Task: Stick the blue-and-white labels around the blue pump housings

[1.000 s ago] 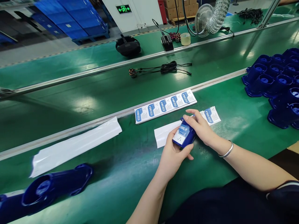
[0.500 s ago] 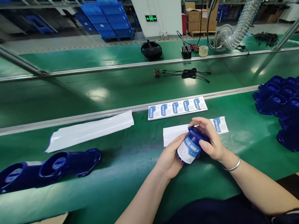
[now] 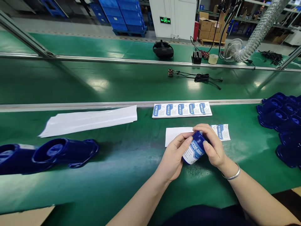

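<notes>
Between my two hands is a dark blue plastic pump housing (image 3: pixel 199 138), tilted, with a blue and white label (image 3: pixel 193 152) on its side. My left hand (image 3: pixel 175 153) wraps round its left side, the thumb lying on the label's upper edge. Round the top and right side curl the fingers of my right hand (image 3: pixel 213 146). Just behind the hands lies a partly used label strip (image 3: pixel 222 131), its left part bare white backing. Farther back sits a stack of label sheets (image 3: pixel 182 110).
At left lie blank white backing sheets (image 3: pixel 91 121) and a row of blue housings (image 3: pixel 54 153). More blue housings (image 3: pixel 279 116) stand at the right. Beyond the ledge are a black cable bundle (image 3: pixel 202 78), a metal rail (image 3: pixel 117 59) and a flexible duct (image 3: pixel 261 31).
The view has turned and levelled. The housing has been turned in my hands, so its rim faces differently, and my left thumb has come onto the label.
</notes>
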The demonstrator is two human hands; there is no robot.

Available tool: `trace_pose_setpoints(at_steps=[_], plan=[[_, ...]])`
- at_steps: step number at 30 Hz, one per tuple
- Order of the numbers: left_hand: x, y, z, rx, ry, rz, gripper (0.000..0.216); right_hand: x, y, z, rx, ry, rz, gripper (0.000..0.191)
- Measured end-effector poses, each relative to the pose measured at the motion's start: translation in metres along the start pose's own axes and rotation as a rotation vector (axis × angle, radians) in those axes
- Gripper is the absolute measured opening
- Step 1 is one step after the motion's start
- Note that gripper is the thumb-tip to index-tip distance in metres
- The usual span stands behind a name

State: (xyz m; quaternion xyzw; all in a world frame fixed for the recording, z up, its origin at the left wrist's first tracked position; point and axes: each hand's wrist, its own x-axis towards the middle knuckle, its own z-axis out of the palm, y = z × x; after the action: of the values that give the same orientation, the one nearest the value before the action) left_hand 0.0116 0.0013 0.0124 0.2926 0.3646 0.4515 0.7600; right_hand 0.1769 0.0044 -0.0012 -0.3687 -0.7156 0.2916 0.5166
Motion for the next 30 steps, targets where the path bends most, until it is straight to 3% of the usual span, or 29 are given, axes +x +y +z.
trace_pose_setpoints(at_steps=[8,12,16,19,24,30], plan=[[-0.002,-0.001,0.000,0.323,-0.052,0.111,0.050,-0.002,-0.002,0.002,0.004,0.097,0.113,0.037],[-0.003,-0.004,0.003,0.589,-0.006,0.230,0.062,-0.002,0.000,0.004,-0.001,0.123,0.205,0.038],[-0.003,-0.005,0.004,0.699,0.049,0.331,0.063,-0.002,0.001,0.004,0.019,0.132,0.194,0.038],[-0.002,0.001,0.000,0.556,-0.015,0.198,0.061,-0.001,-0.001,0.004,0.004,0.118,0.159,0.038],[0.003,0.008,-0.006,0.041,-0.060,-0.040,0.031,-0.002,-0.005,0.006,-0.028,0.052,0.029,0.038],[0.005,0.005,-0.007,-0.059,-0.053,-0.136,0.025,-0.003,-0.007,0.005,-0.073,0.012,-0.051,0.036]])
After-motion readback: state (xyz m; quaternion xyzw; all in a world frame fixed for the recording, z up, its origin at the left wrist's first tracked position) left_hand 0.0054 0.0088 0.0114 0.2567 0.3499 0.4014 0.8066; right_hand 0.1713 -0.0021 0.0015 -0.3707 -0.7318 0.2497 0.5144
